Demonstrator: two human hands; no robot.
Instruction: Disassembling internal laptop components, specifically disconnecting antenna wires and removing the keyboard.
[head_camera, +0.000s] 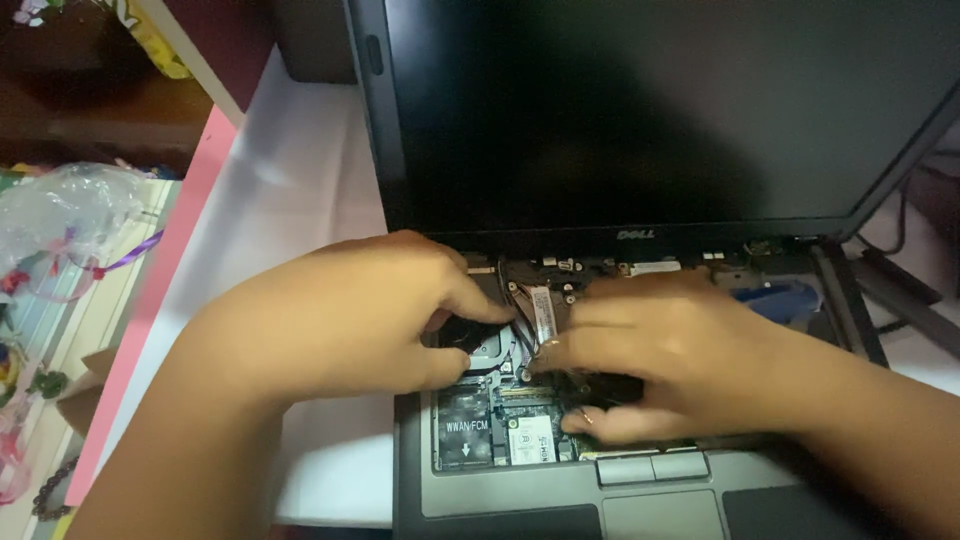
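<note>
An opened grey laptop (500, 495) stands on a white table, its keyboard removed and its circuit boards and cables bare. The dark screen (650, 110) is upright behind. My left hand (350, 315) rests over the left of the exposed interior, thumb and forefinger pinched near a black round part (468, 332) beside the ribbon cable (540, 310). My right hand (650, 355) lies over the middle of the interior, fingers curled around a small black part (600, 388). What exactly it grips is blurred.
The white table (300, 190) has a pink edge (165, 270) on the left. Beyond it lie a clear plastic bag (65, 215) and colourful items. A dark cable and stand (900, 280) sit at the right of the laptop.
</note>
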